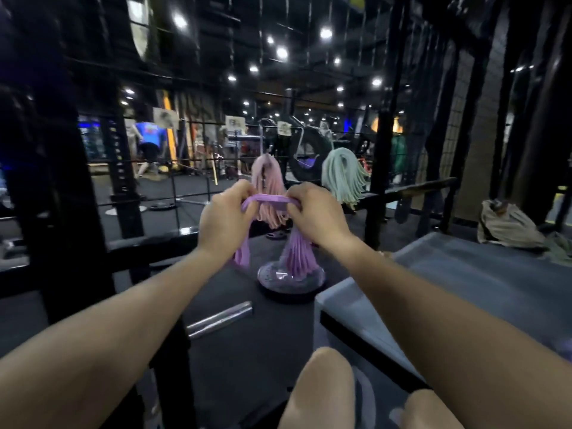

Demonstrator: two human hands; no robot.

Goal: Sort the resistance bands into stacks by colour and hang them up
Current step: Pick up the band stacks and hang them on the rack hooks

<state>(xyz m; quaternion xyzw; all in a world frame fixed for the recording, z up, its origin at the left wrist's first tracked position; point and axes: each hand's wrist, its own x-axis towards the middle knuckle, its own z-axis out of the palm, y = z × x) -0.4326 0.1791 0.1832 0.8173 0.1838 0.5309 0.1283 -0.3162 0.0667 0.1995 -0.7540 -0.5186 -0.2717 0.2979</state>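
My left hand (224,216) and my right hand (312,215) both pinch a purple resistance band (266,200), stretched flat between them at chest height. One loop end of it droops under my left hand. Below my right hand hangs a bundle of several purple bands (298,253), reaching down to a round weight plate (291,281). Behind my hands a stack of pink bands (269,184) hangs on the black wire rack. To its right a stack of pale green bands (343,176) hangs on the same rack.
A grey padded platform (464,274) lies at the right, with a crumpled beige cloth (507,224) at its far end. A steel bar (219,318) lies on the dark floor. Black rack uprights (65,212) stand left. A person in a blue shirt (150,144) moves far off.
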